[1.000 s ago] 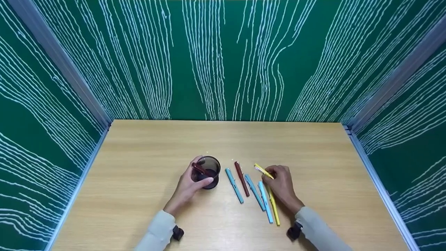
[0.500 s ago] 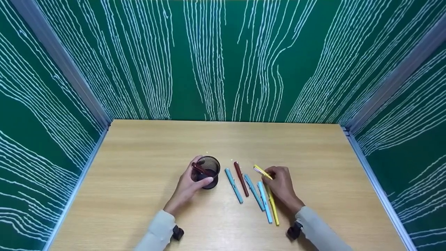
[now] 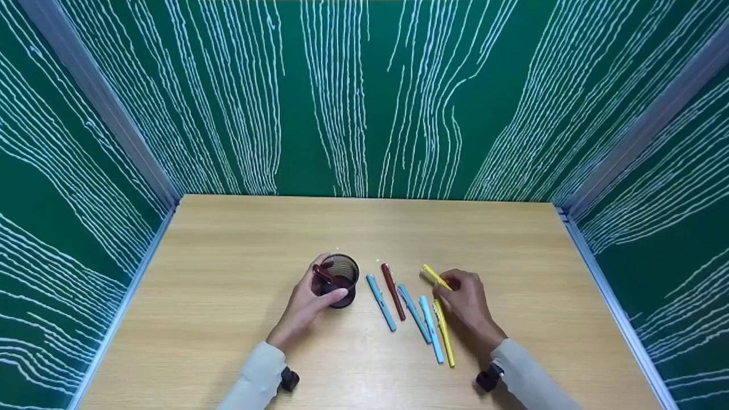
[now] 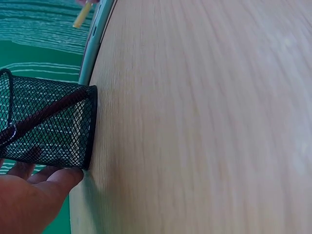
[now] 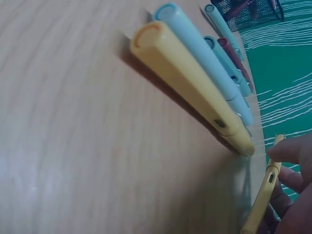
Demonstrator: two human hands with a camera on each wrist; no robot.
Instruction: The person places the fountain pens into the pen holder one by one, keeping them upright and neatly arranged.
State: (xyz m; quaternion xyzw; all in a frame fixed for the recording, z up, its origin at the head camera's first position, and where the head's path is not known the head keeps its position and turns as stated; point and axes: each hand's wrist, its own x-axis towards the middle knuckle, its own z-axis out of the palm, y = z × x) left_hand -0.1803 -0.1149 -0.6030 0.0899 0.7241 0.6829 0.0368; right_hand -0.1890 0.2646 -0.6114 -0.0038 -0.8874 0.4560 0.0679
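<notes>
My left hand point(image 3: 305, 303) grips a black mesh pen cup point(image 4: 53, 92) that stands upright on the table, thumb at the near side. Inside it leans a dark red pen point(image 3: 326, 275). Between finger and thumb of my right hand point(image 3: 466, 299) a yellow pen point(image 5: 264, 195) is pinched, its clip end pointing up and left in the head view. A second yellow pen point(image 3: 445, 339) lies just below that hand. Left of it, in a loose row, lie a light blue pen point(image 3: 432, 330), a blue pen point(image 3: 414, 314), a red-brown pen point(image 3: 393, 292) and a teal pen point(image 3: 381, 303).
The wooden table point(image 3: 239, 239) is bounded by green walls point(image 3: 387, 114) with wavy white lines at the back and sides. Metal rails point(image 3: 621, 307) run along the table's side edges. Each wrist carries a small black camera point(image 3: 289, 379).
My right hand has moved slightly right with the yellow pen, away from the second yellow pen, which now shows more fully. The left hand and cup have stayed put.
</notes>
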